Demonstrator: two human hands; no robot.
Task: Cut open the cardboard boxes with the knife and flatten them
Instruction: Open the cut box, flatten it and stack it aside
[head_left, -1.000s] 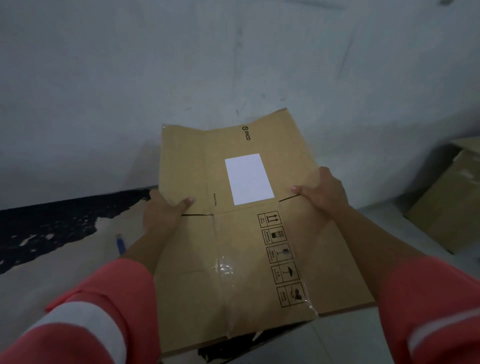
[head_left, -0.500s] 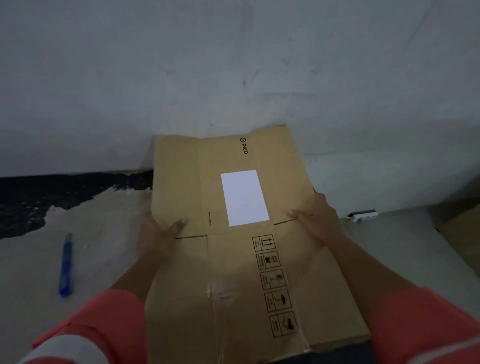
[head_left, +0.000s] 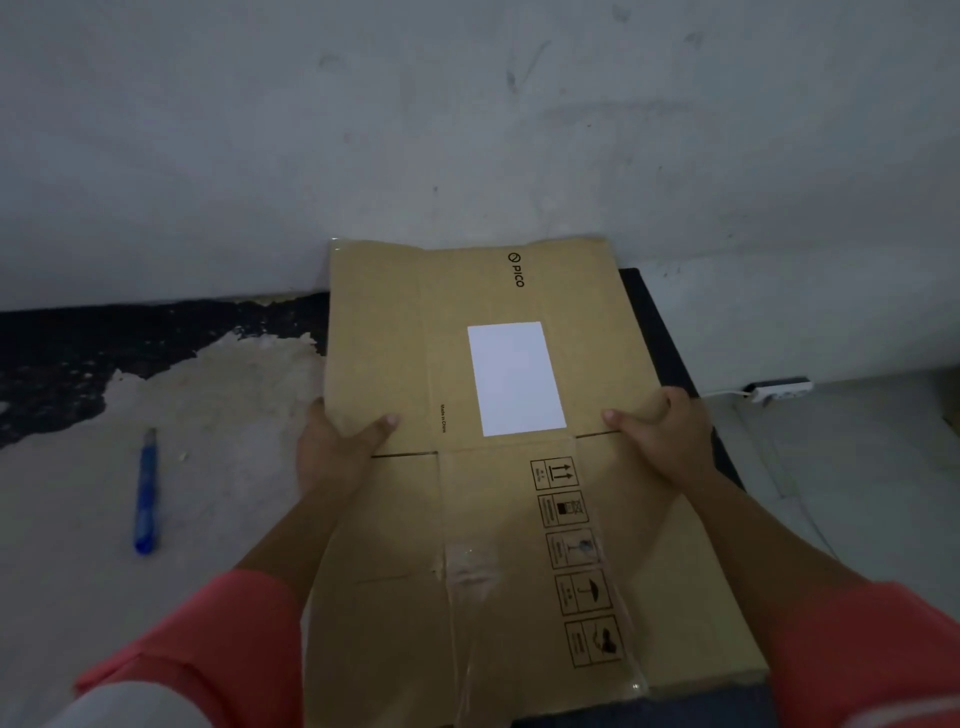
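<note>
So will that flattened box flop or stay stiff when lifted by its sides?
Probably light: left hand and right hand hold the flattened box at its edges only. It likely hinges at the visible creases and flap slits rather than staying rigid.

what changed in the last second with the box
The flattened box has come down and forward, towards the dark mat by the wall. The left hand and right hand keep gripping its side edges; the knife stays on the floor.
</note>
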